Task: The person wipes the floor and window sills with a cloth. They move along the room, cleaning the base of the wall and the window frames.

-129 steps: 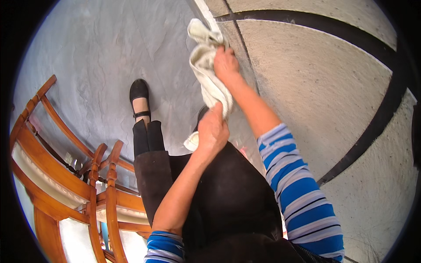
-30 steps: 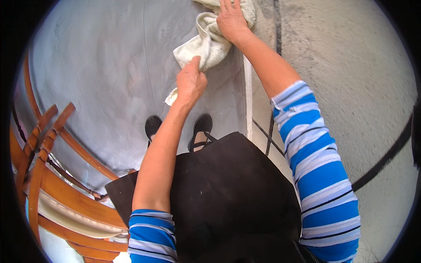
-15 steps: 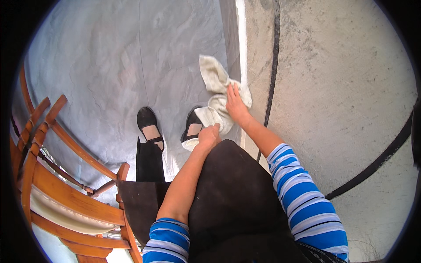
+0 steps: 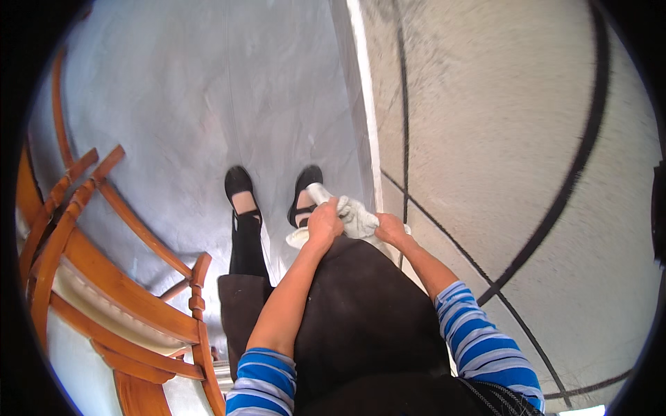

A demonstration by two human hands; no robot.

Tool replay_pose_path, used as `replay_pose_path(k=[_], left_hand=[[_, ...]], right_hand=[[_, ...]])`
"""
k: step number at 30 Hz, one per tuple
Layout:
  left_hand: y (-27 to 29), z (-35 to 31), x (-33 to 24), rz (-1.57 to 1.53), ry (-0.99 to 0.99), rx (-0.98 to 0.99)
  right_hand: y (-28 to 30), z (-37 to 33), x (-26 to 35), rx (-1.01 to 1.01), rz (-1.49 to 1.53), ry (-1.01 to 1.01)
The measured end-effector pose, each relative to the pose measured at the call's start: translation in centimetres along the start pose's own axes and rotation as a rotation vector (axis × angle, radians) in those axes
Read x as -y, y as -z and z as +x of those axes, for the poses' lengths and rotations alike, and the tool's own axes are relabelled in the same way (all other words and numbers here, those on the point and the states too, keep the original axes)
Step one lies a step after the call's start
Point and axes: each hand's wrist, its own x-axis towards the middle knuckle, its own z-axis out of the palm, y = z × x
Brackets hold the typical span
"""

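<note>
A cream-white cloth (image 4: pixel 359 218) is bunched between my two hands, in front of my dark apron. My left hand (image 4: pixel 324 223) is closed round one end, and a corner of the cloth sticks up past its fingers. At the other end my right hand (image 4: pixel 393 229) is closed on the cloth too, with a bit of it showing beyond the knuckles. The cloth hangs above and beside my right shoe (image 4: pixel 303 184), covering part of that foot.
To the left stands an orange-brown wooden chair (image 4: pixel 125 298) with a pale seat. A white-edged strip (image 4: pixel 370 118) divides the grey floor (image 4: pixel 159 90) from a beige surface (image 4: pixel 485 104) crossed by dark lines on the right.
My right hand has drawn back toward my body and closed on the cloth. The cloth, spread and trailing before, is now gathered between both hands. The view has shifted slightly.
</note>
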Motion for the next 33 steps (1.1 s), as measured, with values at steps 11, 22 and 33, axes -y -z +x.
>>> replay_pose_path(k=[11, 22, 33], left_hand=[[16.4, -8.7, -13.4, -0.416, -0.189, -0.464], [20.8, -12.9, -12.8, -0.513, -0.054, -0.485], [27.4, -4.7, -18.8, -0.091, -0.034, -0.155]], right_hand=[[18.6, -11.4, 20.0, 0.106, 1.595, 0.339], [22.3, -11.8, 25.4, -0.157, 1.529, 0.198], [34.8, -7.7, 26.4, -0.47, 0.982, 0.285]])
